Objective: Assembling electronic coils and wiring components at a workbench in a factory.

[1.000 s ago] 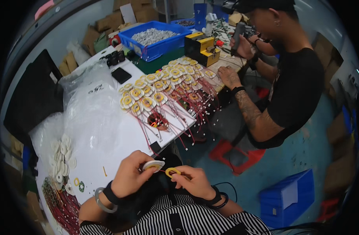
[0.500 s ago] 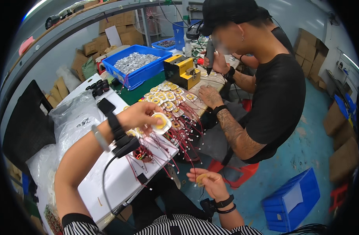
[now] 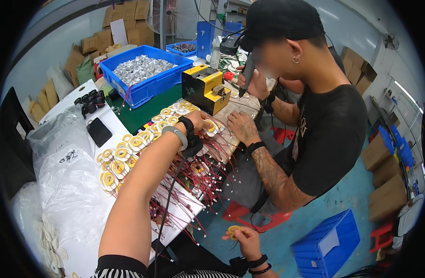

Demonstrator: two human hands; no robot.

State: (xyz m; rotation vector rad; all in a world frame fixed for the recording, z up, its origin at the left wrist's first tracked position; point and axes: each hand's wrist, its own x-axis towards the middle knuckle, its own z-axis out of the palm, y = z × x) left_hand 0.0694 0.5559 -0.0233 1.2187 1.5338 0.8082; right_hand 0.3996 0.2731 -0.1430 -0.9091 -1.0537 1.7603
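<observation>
Single view: head-worn fisheye, left camera of a side-by-side pair. It looks down and forward from above the wearer's own chest, over the near end of the tabletop (image 3: 78, 259) toward its far end, where a blue bin (image 3: 143, 83) sits. Upright, not mirrored. Close range: the wearer's left forearm enters from the lower edge and fills the centre. A second person (image 3: 314, 116) sits near the tabletop's right edge, upper right of frame. Straight edges bow toward the dark circular rim. No second view to compare overlap.
</observation>
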